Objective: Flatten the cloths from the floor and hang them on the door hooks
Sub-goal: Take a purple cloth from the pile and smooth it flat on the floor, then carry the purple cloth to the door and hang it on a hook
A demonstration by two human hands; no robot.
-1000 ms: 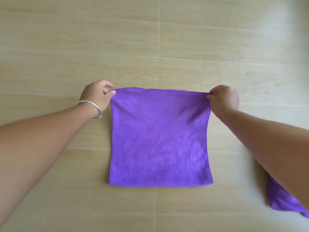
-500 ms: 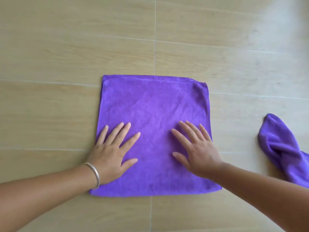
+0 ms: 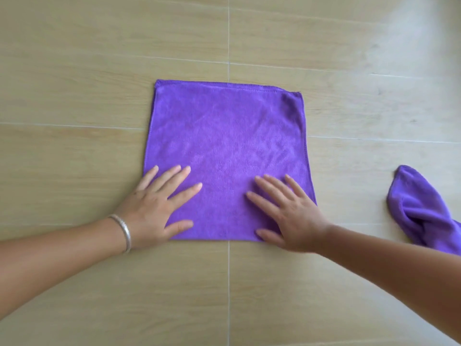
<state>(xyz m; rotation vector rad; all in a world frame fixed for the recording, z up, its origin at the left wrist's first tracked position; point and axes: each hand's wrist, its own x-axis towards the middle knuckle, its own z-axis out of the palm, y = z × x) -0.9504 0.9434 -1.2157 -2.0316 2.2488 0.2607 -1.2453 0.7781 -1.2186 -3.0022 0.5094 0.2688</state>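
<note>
My left hand [image 3: 154, 208] and right hand [image 3: 290, 216] lie spread, fingers flat, on the square, fuzzy purple cloth [image 3: 227, 146]; another cloth [image 3: 419, 208] lies crumpled nearby.

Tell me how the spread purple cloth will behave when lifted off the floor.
The flat purple cloth is probably floppy: it lies thin on the floor. Likely light and apt to bunch, like the crumpled cloth.

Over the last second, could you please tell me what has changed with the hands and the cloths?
Both hands let go of the spread purple cloth's far corners and moved to its near edge. The left hand and right hand now press flat on it, fingers straight, and have slid toward its near corners since half a second ago. The cloth stays spread on the floor; the crumpled purple cloth lies untouched at right.
</note>
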